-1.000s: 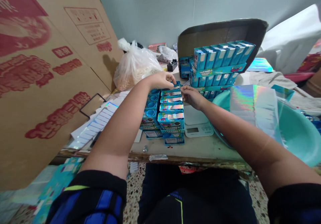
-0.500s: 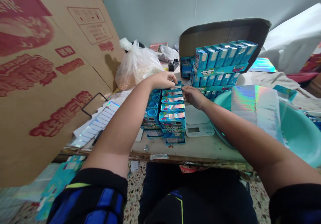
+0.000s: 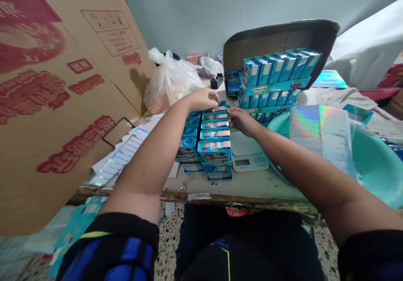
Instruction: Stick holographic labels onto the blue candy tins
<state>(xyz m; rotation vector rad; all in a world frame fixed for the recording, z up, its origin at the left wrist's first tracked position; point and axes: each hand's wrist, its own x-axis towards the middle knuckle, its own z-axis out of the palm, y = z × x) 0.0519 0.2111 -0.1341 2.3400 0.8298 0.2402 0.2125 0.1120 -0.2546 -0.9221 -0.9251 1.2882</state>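
Note:
A block of small blue candy boxes (image 3: 214, 144) with shiny tops stands in rows on the worn table (image 3: 252, 186) before me. My left hand (image 3: 203, 99) reaches over the rows, fingers pinched on the farthest blue box (image 3: 221, 106). My right hand (image 3: 239, 120) meets it from the right, fingers curled on the same box's edge. Exactly what each finger grips is partly hidden.
A white digital scale (image 3: 248, 155) sits right of the rows. Behind it, stacked trays of blue boxes (image 3: 277, 81) lean against an open carton flap. A teal basin (image 3: 374, 159) holds holographic sheets (image 3: 317, 134). A big printed cardboard box (image 3: 56, 92) fills the left; a plastic bag (image 3: 170, 84) lies behind.
Both hands stay at the far end of the rows, with only slight finger shifts on the farthest box. The view wobbles a little.

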